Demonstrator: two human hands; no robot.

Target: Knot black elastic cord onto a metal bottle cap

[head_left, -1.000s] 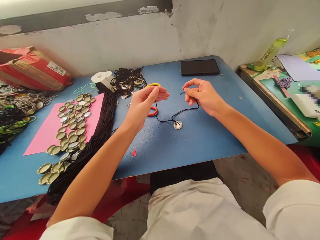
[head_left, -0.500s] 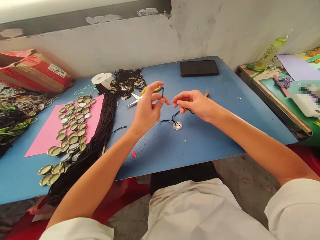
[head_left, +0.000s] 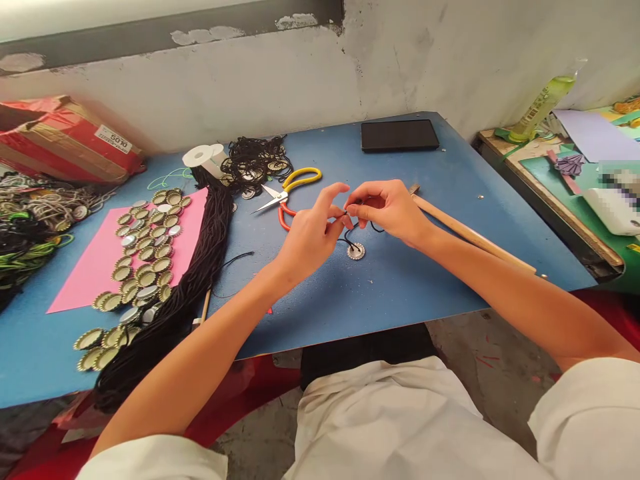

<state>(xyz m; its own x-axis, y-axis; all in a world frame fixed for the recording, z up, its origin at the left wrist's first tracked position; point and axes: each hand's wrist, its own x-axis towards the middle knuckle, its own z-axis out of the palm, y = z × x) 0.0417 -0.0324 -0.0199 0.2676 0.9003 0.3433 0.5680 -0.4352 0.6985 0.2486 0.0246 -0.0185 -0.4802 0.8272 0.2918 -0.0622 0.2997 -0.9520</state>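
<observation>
My left hand [head_left: 319, 227] and my right hand [head_left: 387, 208] meet fingertip to fingertip over the middle of the blue table. Both pinch a black cord [head_left: 348, 235]; the exact spot between the fingertips is partly hidden. The cord runs down to a bottle cap [head_left: 355, 251] lying on the table just below the hands, threaded through it. Behind my left hand lie scissors [head_left: 285, 197] with one yellow and one red handle, blades apart. A wooden-handled tool [head_left: 473, 235] rests beyond my right forearm, its head partly hidden by the hand.
Many bottle caps [head_left: 146, 253] cover a pink sheet [head_left: 80, 267] at left, beside a long black cord bundle [head_left: 213, 227]. Farther back are a white spool [head_left: 204, 159], a tangle of corded caps [head_left: 257, 160] and a black phone or tablet [head_left: 399, 135]. A red-taped box [head_left: 75, 143] stands far left.
My left hand has moved right, bringing its fingertips against those of my right hand. The scissors and the wooden handle show more fully now. The bottle cap stays in place.
</observation>
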